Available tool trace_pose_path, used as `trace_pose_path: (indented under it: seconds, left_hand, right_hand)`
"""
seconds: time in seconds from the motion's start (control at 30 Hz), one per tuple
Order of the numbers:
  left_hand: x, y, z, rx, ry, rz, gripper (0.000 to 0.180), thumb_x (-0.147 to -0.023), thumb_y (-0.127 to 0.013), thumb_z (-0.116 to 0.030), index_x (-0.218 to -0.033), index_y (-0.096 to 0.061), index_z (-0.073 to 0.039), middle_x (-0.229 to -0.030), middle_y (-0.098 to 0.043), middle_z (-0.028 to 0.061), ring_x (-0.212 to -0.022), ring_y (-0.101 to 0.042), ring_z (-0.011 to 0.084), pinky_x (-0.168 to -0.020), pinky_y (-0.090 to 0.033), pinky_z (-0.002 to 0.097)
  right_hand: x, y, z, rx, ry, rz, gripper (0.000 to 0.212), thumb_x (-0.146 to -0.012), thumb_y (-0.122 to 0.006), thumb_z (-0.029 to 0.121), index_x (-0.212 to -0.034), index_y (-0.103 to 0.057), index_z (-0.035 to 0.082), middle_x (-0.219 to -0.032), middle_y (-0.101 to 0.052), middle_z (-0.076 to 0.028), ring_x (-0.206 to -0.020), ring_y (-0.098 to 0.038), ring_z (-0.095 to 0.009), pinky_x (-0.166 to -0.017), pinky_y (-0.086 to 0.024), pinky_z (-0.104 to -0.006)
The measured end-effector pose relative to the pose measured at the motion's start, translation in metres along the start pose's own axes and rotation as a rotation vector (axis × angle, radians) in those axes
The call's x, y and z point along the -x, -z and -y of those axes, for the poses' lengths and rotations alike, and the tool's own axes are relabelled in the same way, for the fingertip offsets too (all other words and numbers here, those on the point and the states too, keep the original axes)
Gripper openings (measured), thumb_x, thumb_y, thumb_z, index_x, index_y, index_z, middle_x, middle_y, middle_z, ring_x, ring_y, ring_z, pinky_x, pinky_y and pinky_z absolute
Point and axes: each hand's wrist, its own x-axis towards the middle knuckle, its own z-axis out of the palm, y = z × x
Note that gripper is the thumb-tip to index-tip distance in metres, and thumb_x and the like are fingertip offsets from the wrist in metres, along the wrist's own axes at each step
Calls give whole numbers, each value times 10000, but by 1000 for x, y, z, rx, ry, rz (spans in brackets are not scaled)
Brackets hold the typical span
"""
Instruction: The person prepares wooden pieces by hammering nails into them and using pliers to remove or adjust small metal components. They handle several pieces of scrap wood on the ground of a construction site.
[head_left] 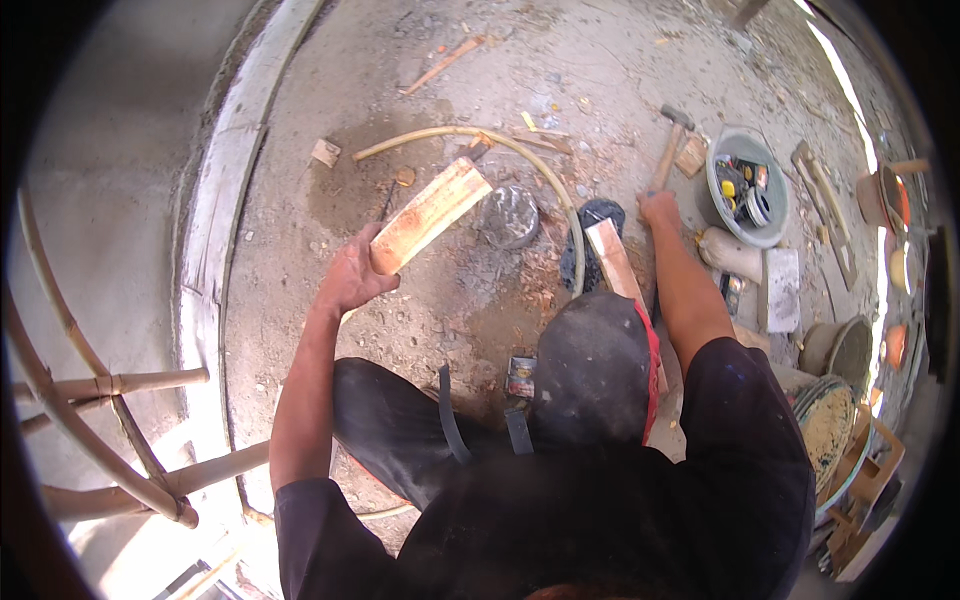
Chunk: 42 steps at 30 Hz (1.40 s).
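Note:
My left hand [352,272] grips the lower end of a squared wooden block [432,215], which slants up and to the right above the ground. Just past its upper end a dark, narrow piece [478,148] shows, too small to make out. My right hand [658,207] is closed around the handle of a hammer [672,150], its head pointing away from me. Between my hands, a second wooden piece [616,258] rests over a dark sandal [597,218], partly hidden by my knee. Below the held block stands a short grey cylinder [510,217].
A curved yellowish hose [548,165] arcs across the dirt floor. To the right stands a grey bucket [715,190] of small items, beside a pale block [782,290] and a round pot [838,347]. Bamboo poles [110,385] cross at left, beside a concrete ledge [215,235].

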Motion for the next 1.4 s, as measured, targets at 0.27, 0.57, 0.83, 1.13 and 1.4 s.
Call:
trace_pose_path:
  seconds: [0.27, 0.57, 0.83, 1.13, 1.4]
  left_hand:
    - [16, 24, 15, 125, 41, -195, 940, -619, -770, -242, -1469, -404, -73, -1254, -619, 236, -1159, -604, 388, -1020, -469, 441]
    - [14, 41, 26, 666, -201, -403, 978, -694, -853, -341, -1468, -342, -30, -1249, -591, 171, -1147, -582, 268, -1010, -446, 377]
    - [-7, 37, 4, 613, -104, -474, 915, -695, -848, -215, -1446, -372, 2, -1285, -585, 159, -1133, -598, 232, -996, -472, 365]
    - [-5, 39, -9, 893, -163, -581, 889, -723, -810, -220, -1450, -354, 9, -1248, -604, 173, -1096, -627, 260, -980, -491, 386]
    - [8, 21, -17, 615, -177, -585, 739, -717, -806, -230, -1289, -397, -2, -1086, -643, 228, -1017, -655, 351, -895, -508, 426]
  right_hand:
    - [-104, 8, -6, -768, -58, 21, 224, -774, -687, 237, -808, -653, 18, -819, -647, -119, -599, -577, -224, -527, -455, -407]
    - [135, 98, 27, -1070, 316, 261, 220, -925, -662, 223, -1004, -538, 60, -686, -548, -26, -502, -524, -133, -471, -466, -290]
    - [247, 174, 122, -937, 967, 428, 241, -965, -643, 187, -1088, -521, 20, -692, -538, -36, -506, -540, -118, -464, -464, -275]
    - [350, 219, 177, -677, 1200, 396, 255, -976, -649, 233, -1062, -573, 6, -687, -555, 11, -554, -507, -55, -517, -407, -245]
    - [349, 195, 167, -423, 1316, 223, 287, -1013, -572, 262, -1103, -556, -10, -684, -570, -68, -598, -530, -134, -570, -427, -319]
